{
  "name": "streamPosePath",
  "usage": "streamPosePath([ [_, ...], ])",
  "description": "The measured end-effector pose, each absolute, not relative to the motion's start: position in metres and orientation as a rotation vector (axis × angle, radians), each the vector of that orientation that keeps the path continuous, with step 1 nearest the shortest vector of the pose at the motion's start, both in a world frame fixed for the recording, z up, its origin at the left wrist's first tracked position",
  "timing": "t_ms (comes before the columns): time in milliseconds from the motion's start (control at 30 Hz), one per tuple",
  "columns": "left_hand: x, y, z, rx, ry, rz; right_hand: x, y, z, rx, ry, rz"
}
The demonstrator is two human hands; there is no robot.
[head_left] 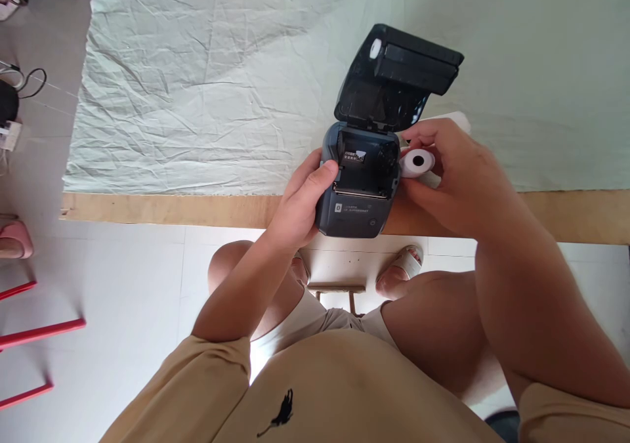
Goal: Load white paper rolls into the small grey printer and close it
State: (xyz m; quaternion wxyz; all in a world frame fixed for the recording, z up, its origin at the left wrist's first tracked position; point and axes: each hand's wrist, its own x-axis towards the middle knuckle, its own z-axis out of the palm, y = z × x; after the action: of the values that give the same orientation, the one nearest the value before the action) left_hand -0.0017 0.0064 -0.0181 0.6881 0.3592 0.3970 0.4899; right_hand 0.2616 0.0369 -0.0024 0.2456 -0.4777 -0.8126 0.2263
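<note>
A dark grey label printer (353,216) is held at the table's front edge, its black lid (396,69) swung up and back. Inside the printer's open bay a small white sticker with print shows, and no roll lies in it. My left hand (308,190) grips the printer's left side, thumb on the rim of the bay. A white paper roll (415,163) with a dark core hole sits between the fingers of my right hand (443,164), close against the printer's right side. Behind that hand a white object (457,120) is partly hidden; its kind I cannot make out.
A pale green cloth (197,88) with creases covers the table, whose wooden front edge (172,207) runs across the view. Red bars (44,335) stand at the lower left on the tiled floor. A black cable (37,79) lies at the far left.
</note>
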Motion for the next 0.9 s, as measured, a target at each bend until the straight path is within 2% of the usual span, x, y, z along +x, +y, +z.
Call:
streamPosePath([
  [333, -0.001, 0.006, -0.018, 0.792, 0.877, 1.098, 0.259, 0.033, -0.001, -1.4, -2.229, 0.637],
  [600, 0.0, 0.004, -0.015, 0.799, 0.922, 1.107, 0.249, 0.033, 0.008, -1.443, -1.942, 0.903],
  [900, 0.0, 0.003, -0.014, 0.795, 0.937, 1.09, 0.242, 0.034, -0.009, -1.361, -2.161, 0.58],
])
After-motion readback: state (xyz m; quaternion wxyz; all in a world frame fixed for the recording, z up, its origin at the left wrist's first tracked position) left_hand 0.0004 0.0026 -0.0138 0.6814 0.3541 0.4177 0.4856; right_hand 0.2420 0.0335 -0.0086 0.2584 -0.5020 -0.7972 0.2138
